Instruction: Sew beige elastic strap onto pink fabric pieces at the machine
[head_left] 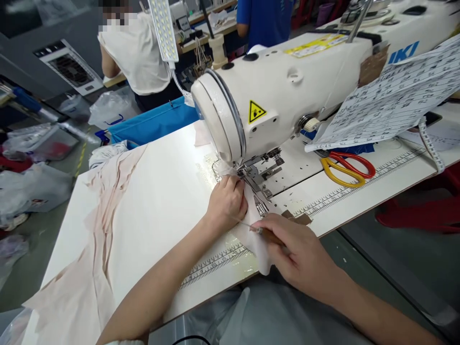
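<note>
My left hand [227,197] lies with curled fingers on a pale pink fabric piece [259,247], close in front of the presser foot of the white sewing machine [283,91]. An awl [268,233] with a brown handle is gripped in my right hand [296,247]. Its thin metal shaft points left over the fabric toward my left wrist. The fabric runs from the needle area down to the table's front edge, beside my right fingers. My left fingertips are partly hidden.
More pale pink fabric [102,230] lies along the table's left side. Red-and-yellow scissors [347,170] and a printed paper sheet [391,98] are at the right. An LED lamp [163,31] stands behind the machine. Two people [134,55] are beyond the table.
</note>
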Action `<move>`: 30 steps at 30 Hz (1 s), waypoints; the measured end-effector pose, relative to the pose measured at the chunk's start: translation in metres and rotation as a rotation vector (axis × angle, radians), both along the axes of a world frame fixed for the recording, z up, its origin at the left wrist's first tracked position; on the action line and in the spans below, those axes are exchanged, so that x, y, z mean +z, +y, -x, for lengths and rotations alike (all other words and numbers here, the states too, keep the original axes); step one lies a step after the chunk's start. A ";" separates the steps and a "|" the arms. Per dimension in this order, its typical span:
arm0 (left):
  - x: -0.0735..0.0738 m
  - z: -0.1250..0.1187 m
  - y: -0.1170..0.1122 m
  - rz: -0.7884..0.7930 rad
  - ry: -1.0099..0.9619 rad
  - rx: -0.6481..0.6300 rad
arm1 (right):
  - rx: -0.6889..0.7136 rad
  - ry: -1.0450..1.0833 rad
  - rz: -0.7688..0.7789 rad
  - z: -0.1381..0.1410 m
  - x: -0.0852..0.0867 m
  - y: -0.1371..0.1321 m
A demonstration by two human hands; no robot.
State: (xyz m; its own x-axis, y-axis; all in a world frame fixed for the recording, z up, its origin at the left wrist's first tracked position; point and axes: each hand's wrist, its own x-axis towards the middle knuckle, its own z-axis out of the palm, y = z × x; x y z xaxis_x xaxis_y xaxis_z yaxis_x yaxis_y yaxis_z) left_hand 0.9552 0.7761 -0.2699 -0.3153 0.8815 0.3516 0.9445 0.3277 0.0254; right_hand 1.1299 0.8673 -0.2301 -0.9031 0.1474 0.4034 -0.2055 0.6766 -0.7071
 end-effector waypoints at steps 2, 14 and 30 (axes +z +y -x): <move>0.004 -0.001 0.006 0.079 0.046 0.027 | 0.055 0.071 -0.006 -0.002 0.004 -0.008; -0.005 0.026 -0.003 -0.351 -0.639 0.114 | -0.180 -0.178 -0.016 -0.008 -0.020 0.025; 0.005 0.025 -0.002 -0.387 -0.843 0.174 | -0.305 -0.411 -0.363 0.034 -0.026 0.025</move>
